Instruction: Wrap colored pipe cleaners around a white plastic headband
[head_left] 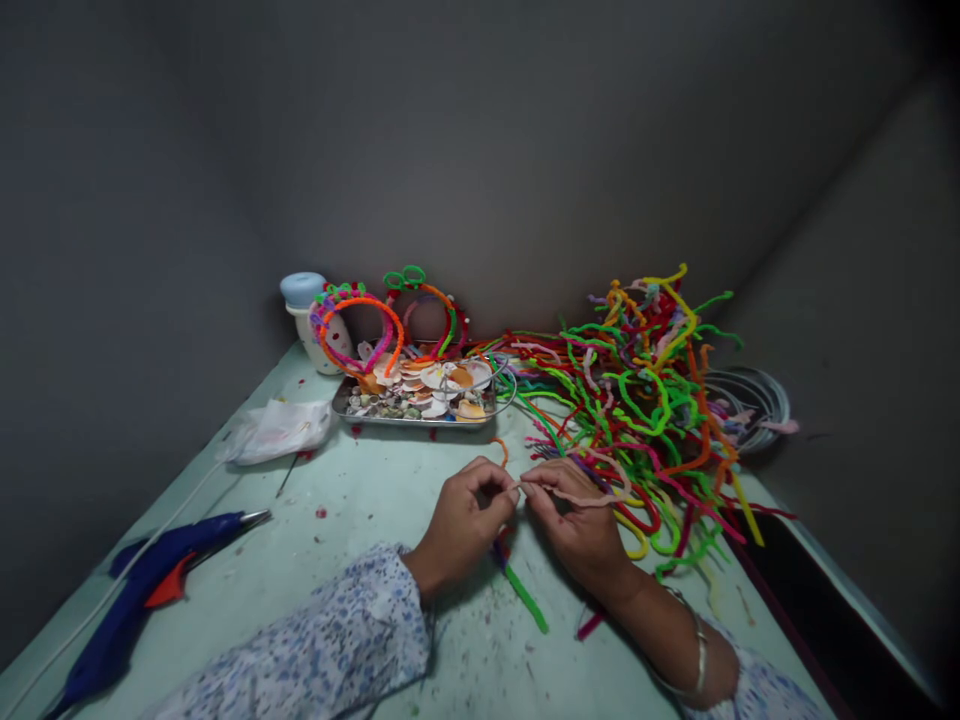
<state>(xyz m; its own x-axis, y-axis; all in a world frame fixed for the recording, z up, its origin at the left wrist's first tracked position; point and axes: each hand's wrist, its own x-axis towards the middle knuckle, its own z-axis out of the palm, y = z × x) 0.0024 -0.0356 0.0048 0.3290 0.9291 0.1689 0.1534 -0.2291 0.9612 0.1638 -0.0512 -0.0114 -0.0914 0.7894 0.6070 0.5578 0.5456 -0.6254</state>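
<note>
Both hands meet above the middle of the table, their fingertips close together. My left hand (461,520) pinches one end of a pale pink pipe cleaner between thumb and forefinger. With thumb and fingers closed, my right hand (577,525) grips the same pink pipe cleaner (600,499), whose free length bends out to the right over the back of that hand. Below the hands a green pipe cleaner (526,600) lies on the table, its upper part hidden. An orange piece (502,449) curls up just behind the left fingers.
A tangled heap of coloured pipe cleaners (645,400) spreads at the right, near a coil of clear wire (757,390). Behind stand a metal tray (412,422) of shells and buttons, fuzzy headbands (360,303) and a blue-lidded jar (304,290). A blue glue gun (142,590) and plastic bag (285,430) lie left.
</note>
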